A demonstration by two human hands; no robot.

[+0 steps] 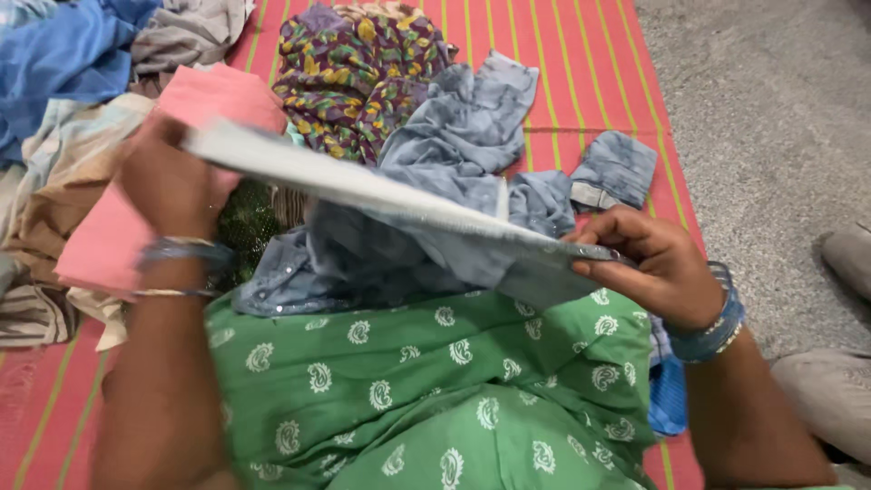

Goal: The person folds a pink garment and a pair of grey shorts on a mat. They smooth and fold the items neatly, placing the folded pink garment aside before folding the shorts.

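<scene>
On a red striped mat (581, 82) beside a grey floor (771, 118), the left hand (172, 186) and the right hand (658, 263) each pinch one end of a grey-blue cloth (435, 209) stretched slanting across from upper left to lower right above the green lap cloth (435, 390), with clothes piled on the left and bare floor on the right

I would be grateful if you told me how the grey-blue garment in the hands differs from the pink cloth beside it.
The grey-blue garment is stretched between left hand and right hand, rumpled; the pink cloth lies folded and flat on the pile. The garment has a pale edge; the cloth is plain. Both are fabric.
</scene>
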